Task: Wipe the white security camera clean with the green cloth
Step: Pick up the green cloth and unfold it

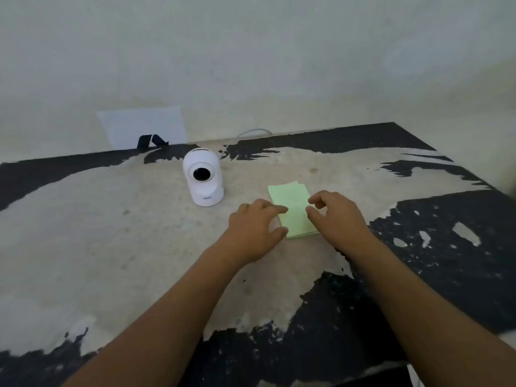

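The white security camera (pixel 203 177) stands upright on the worn table, its dark lens facing me. To its right a folded green cloth (pixel 293 203) lies flat. My left hand (pixel 255 229) rests at the cloth's left edge, fingers spread and touching it. At the cloth's right edge my right hand (pixel 336 216) hovers with curled, parted fingers, thumb and forefinger over the cloth. Neither hand has lifted the cloth.
The table (pixel 111 233) has a peeling black-and-beige top. A white cable (pixel 245 135) runs from the camera over the far edge. A white sheet (pixel 142 129) with a black clip (pixel 152 141) leans on the wall behind.
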